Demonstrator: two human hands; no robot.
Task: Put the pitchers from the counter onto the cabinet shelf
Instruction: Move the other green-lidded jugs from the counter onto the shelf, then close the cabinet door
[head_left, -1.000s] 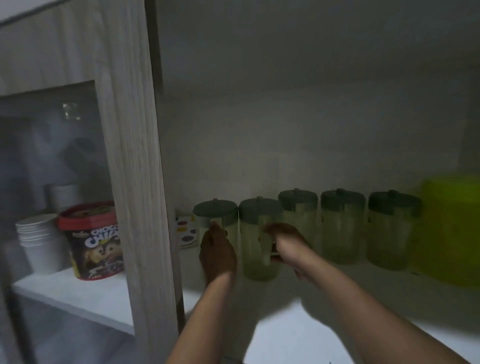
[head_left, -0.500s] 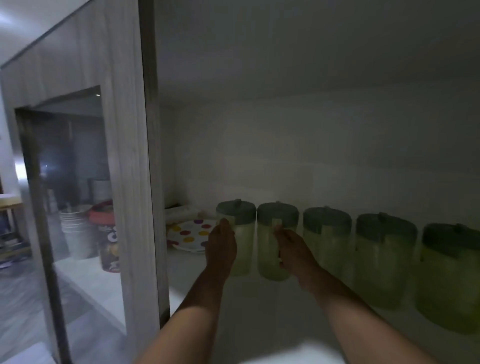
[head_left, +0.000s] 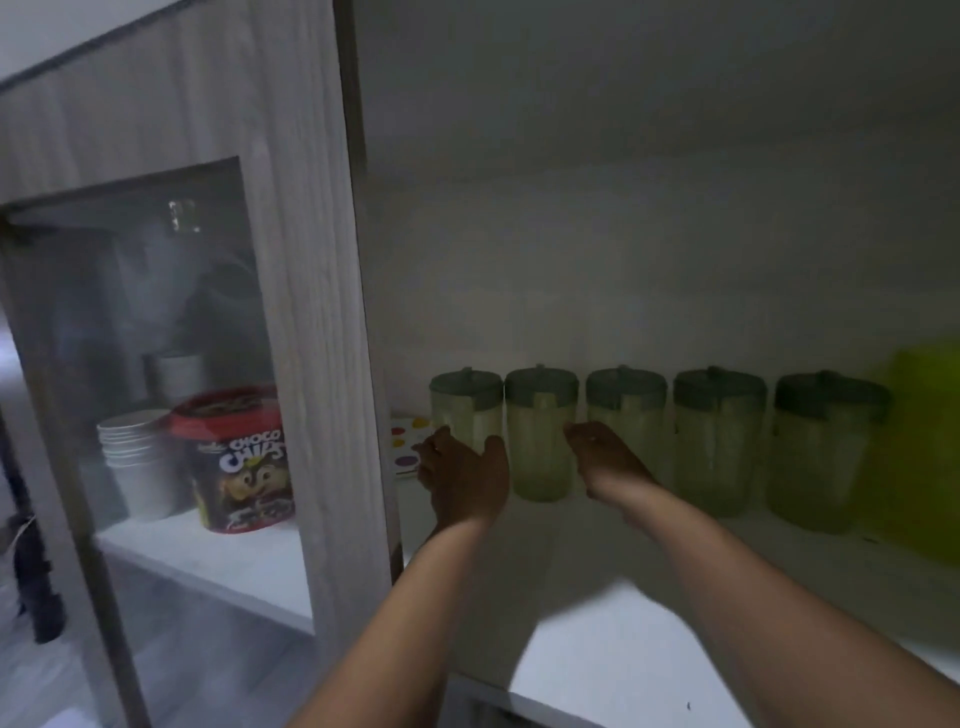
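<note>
In front of me a dim cabinet interior (head_left: 623, 234) with white walls, a pale wood-grain door frame (head_left: 311, 312) with glass pane (head_left: 156, 338), grey floor (head_left: 171, 639).

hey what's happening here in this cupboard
A person is lining up green-lidded pitchers on the cabinet shelf. Five stand in a row along the back. The left hand is cupped against the leftmost pitcher, and the right hand sits by the second pitcher, open rather than gripping. Both pitchers look set down on the shelf already. Behind the glass door on the left are a Choco Chips tub and stacked white cups.
</note>
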